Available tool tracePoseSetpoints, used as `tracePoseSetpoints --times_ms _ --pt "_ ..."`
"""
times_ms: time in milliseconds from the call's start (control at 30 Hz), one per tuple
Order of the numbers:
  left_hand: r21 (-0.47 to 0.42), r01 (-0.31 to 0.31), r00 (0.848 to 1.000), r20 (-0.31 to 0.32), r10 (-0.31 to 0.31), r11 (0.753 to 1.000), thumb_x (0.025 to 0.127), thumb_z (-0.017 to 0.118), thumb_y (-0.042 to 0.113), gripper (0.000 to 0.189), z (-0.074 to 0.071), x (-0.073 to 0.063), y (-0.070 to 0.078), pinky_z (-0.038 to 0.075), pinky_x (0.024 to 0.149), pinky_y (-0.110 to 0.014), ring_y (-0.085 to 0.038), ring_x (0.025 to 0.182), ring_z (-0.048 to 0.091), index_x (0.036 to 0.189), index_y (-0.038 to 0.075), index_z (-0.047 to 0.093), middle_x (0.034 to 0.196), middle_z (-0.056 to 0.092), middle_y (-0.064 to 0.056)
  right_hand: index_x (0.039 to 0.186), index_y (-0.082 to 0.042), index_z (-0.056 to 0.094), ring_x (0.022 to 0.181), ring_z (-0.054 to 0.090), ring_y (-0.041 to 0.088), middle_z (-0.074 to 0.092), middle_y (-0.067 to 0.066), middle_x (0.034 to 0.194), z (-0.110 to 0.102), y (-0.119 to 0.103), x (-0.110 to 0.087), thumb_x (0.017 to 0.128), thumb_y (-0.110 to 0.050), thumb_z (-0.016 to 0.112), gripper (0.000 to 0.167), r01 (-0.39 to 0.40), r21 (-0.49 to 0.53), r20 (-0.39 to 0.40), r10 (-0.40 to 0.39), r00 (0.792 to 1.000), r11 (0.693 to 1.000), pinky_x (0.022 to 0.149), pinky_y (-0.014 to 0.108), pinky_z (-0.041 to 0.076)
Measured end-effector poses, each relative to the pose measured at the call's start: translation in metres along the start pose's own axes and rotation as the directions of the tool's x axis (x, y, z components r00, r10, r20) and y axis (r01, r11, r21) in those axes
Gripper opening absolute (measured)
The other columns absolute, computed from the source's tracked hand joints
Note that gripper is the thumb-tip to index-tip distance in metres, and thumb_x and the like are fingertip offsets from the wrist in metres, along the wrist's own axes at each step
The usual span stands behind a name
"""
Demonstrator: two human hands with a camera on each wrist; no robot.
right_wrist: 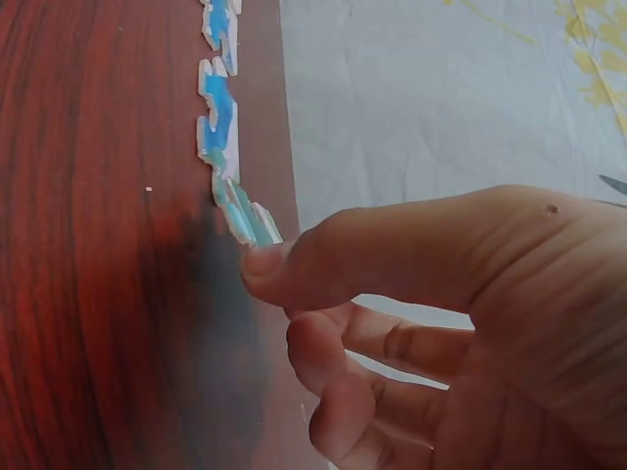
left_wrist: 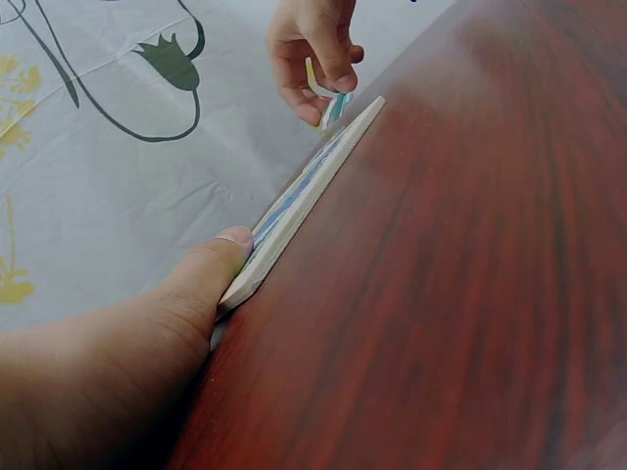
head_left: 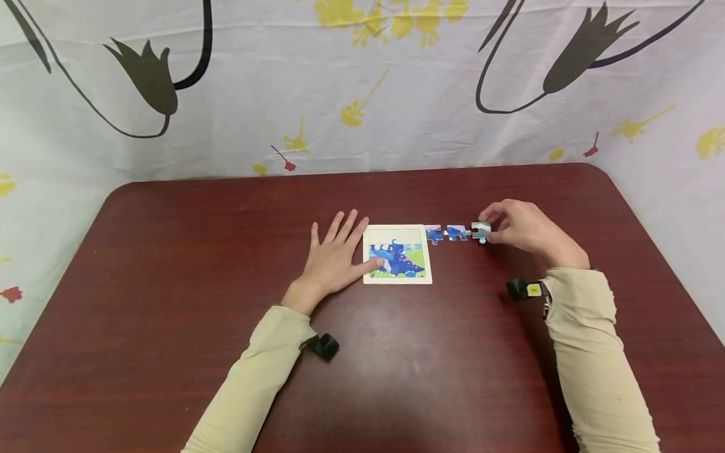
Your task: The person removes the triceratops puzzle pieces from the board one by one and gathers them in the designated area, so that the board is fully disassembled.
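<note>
A square puzzle tray [head_left: 398,280] with a pale rim lies on the table, its lower part filled with a blue cartoon animal picture and its top strip bare. My left hand [head_left: 334,261] rests beside it with fingers spread flat, the thumb [left_wrist: 220,259] lying over the tray's left rim. Right of the tray, two blue jigsaw pieces lie in a row, one piece [head_left: 433,233] at the tray's corner and another piece [head_left: 456,233] beyond it. At the row's right end my right hand [head_left: 523,229] pinches a green and white jigsaw piece [head_left: 481,231] between thumb and fingers.
The dark red-brown wooden table [head_left: 198,302] has rounded back corners. A white cloth [head_left: 238,88] printed with plants and yellow splashes hangs behind it and along the sides. Small black cameras are strapped at both wrists, one camera [head_left: 323,346] on the left.
</note>
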State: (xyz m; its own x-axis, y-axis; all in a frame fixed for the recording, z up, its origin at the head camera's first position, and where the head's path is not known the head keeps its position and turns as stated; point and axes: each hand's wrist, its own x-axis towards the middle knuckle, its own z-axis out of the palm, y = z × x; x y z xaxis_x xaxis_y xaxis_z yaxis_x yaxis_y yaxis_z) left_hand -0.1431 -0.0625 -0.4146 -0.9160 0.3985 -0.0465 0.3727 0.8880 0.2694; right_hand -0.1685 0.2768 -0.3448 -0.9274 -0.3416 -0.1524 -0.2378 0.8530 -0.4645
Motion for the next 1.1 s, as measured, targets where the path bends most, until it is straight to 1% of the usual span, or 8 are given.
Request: tracePoseSetpoints --times_ms 133,367,467,700,900,1100 --pt "-0.003 0.002 1.0 0.003 -0.002 1.0 0.082 0.034 0.075 0.088 -0.001 0.0 0.0 -0.007 0.105 -0.057 -0.019 0.141 -0.005 0.151 0.026 0.01 0.156 0.003 0.003 0.105 0.003 0.063 0.079 0.061 0.028 0.062 0.016 0.095 0.001 0.001 0.001 0.077 -0.002 0.069 0.029 -0.003 -0.006 0.004 0.003 1.0 1.0 0.069 0.042 0.047" --pt "-0.003 0.001 1.0 -0.006 -0.001 1.0 0.082 0.036 0.074 0.088 -0.001 0.001 -0.001 -0.006 0.105 -0.057 -0.02 0.141 -0.003 0.151 0.025 0.012 0.156 0.004 0.001 0.103 0.003 0.065 0.077 0.062 0.026 0.064 0.014 0.088 0.003 0.004 0.001 0.076 -0.001 0.069 0.028 0.004 0.008 -0.002 -0.004 1.0 1.0 0.071 0.043 0.046" --pt "-0.006 0.002 1.0 -0.002 -0.002 1.0 0.083 0.036 0.074 0.088 -0.001 0.001 -0.001 -0.006 0.105 -0.057 -0.02 0.141 -0.004 0.151 0.025 0.012 0.156 0.004 0.001 0.103 0.002 0.065 0.078 0.062 0.026 0.064 0.013 0.09 0.004 0.006 0.001 0.075 -0.001 0.069 0.028 -0.002 0.017 0.004 0.002 1.0 1.0 0.071 0.042 0.046" --pt "-0.006 0.001 1.0 0.002 -0.001 1.0 0.082 0.035 0.075 0.088 0.001 0.001 -0.001 -0.007 0.105 -0.056 -0.019 0.141 -0.005 0.151 0.026 0.01 0.156 0.003 0.002 0.104 0.002 0.064 0.076 0.063 0.025 0.064 0.015 0.094 0.005 0.009 0.002 0.075 -0.002 0.071 0.03 -0.013 0.046 0.014 0.012 1.0 0.999 0.064 0.034 0.046" --pt "-0.001 0.001 1.0 0.007 -0.001 1.0 0.082 0.033 0.076 0.088 0.0 0.001 -0.002 -0.008 0.105 -0.056 -0.019 0.141 -0.005 0.151 0.027 0.009 0.156 0.002 0.003 0.105 0.003 0.064 0.078 0.062 0.026 0.063 0.017 0.098 0.006 0.01 0.003 0.075 -0.001 0.07 0.031 -0.03 0.055 0.02 0.029 0.999 0.998 0.06 0.033 0.047" --pt "-0.002 0.001 1.0 0.007 -0.001 1.0 0.082 0.034 0.076 0.088 0.0 0.001 -0.001 -0.007 0.105 -0.056 -0.019 0.141 -0.006 0.151 0.026 0.009 0.156 0.002 0.002 0.109 0.004 0.061 0.08 0.062 0.028 0.059 0.02 0.102 0.005 0.011 0.003 0.077 -0.003 0.07 0.034 -0.054 0.081 0.036 0.051 0.998 0.995 0.06 0.032 0.048"
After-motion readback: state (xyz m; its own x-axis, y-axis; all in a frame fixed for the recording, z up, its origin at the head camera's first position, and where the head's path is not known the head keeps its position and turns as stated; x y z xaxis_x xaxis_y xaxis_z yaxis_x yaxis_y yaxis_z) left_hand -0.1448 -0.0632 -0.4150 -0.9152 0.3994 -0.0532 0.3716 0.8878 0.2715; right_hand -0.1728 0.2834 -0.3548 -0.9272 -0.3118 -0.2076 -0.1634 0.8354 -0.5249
